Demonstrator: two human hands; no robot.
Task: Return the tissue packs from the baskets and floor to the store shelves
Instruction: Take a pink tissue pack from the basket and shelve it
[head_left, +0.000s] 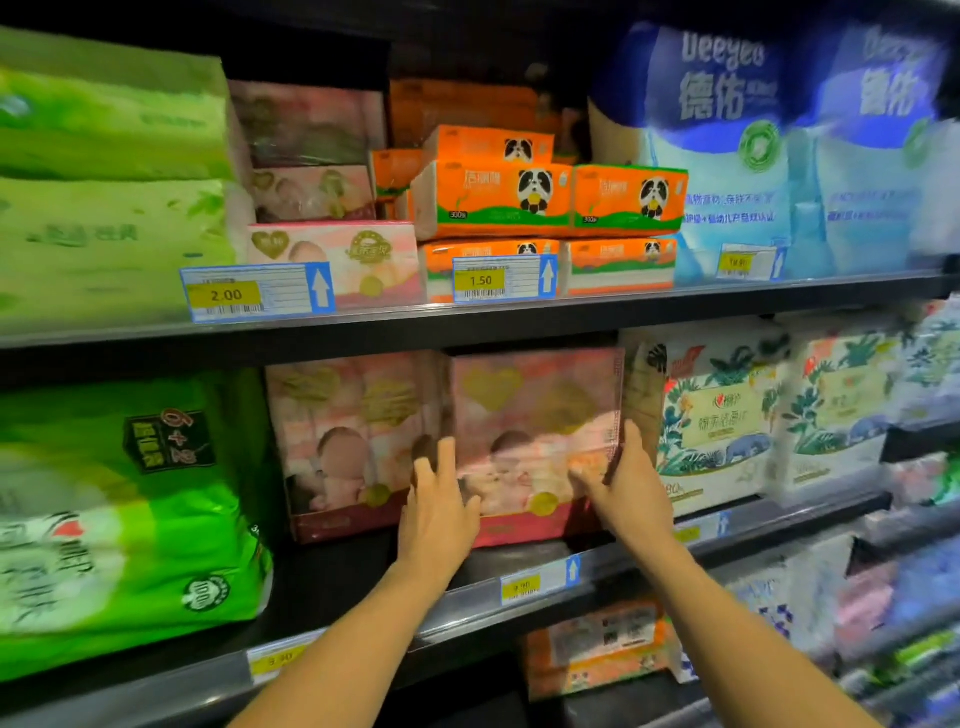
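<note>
A large pink tissue pack (530, 415) with a gold heart stands upright on the middle shelf (363, 587). My left hand (439, 506) lies flat against its lower left front, fingers straight. My right hand (623, 480) holds its lower right corner, thumb up along the right side and fingers on the front. A second matching pink pack (348, 441) stands just left of it, set a little further back.
Big green packs (119, 499) fill the left of the shelf and white floral packs (722, 415) the right. Above sit orange panda packs (493, 200), small pink packs (332, 254) and blue bags (727, 145). Price tags (535, 582) line the shelf edges.
</note>
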